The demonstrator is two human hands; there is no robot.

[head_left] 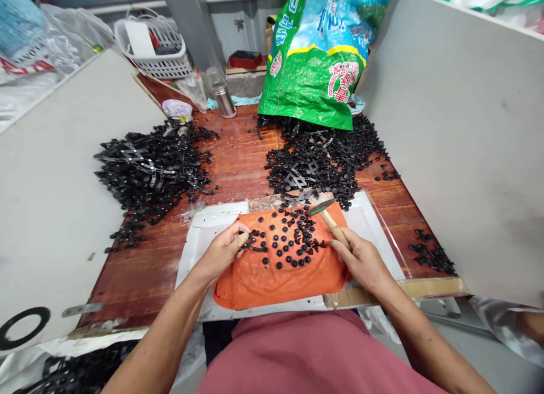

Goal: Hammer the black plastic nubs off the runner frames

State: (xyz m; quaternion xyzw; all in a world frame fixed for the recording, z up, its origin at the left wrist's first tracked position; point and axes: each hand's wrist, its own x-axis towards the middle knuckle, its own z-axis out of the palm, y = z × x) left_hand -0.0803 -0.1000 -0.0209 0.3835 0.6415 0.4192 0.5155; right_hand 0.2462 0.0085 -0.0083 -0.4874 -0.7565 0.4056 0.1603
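Observation:
My left hand (227,248) pinches a small black jointed linkage (254,246) between thumb and fingers, at the left side of an orange cloth (272,289). In my right hand (361,258) is the wooden handle of a hammer (334,224); its greenish metal head rests over the cloth's upper right part, and whether it touches anything there I cannot tell. Several round black caps (276,238) stand on the cloth between my hands, spaced out at the left and crowded towards the right. The linkage's free end lies beside the leftmost caps.
A heap of black linkages (148,170) lies at left. Another pile of black parts (323,156) spreads from a green sack (314,93) at the back. Grey boards (459,127) wall both sides. A steel flask (224,99) and a white basket (161,56) stand behind.

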